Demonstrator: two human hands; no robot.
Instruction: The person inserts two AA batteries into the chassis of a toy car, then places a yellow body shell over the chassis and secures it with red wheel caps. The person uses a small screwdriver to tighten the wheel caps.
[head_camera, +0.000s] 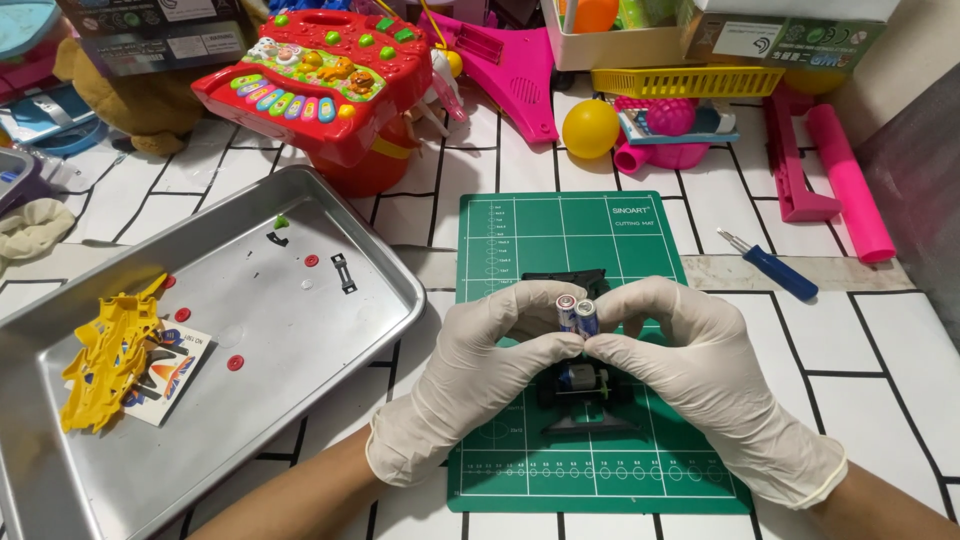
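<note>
Both my hands wear white gloves and meet over the green cutting mat (520, 230). My left hand (480, 370) and my right hand (700, 360) pinch two small blue-and-silver batteries (577, 316) between their fingertips, held upright side by side. Below the hands a small black toy car chassis (583, 385) lies on the mat, partly hidden. A black piece (565, 279) shows just behind the fingers.
A metal tray (330, 330) at left holds a yellow plastic toy body (105, 360), a sticker card, red round bits and small black parts. A blue-handled screwdriver (770, 265) lies right of the mat. Toys, a yellow ball (590, 128) and pink parts crowd the back.
</note>
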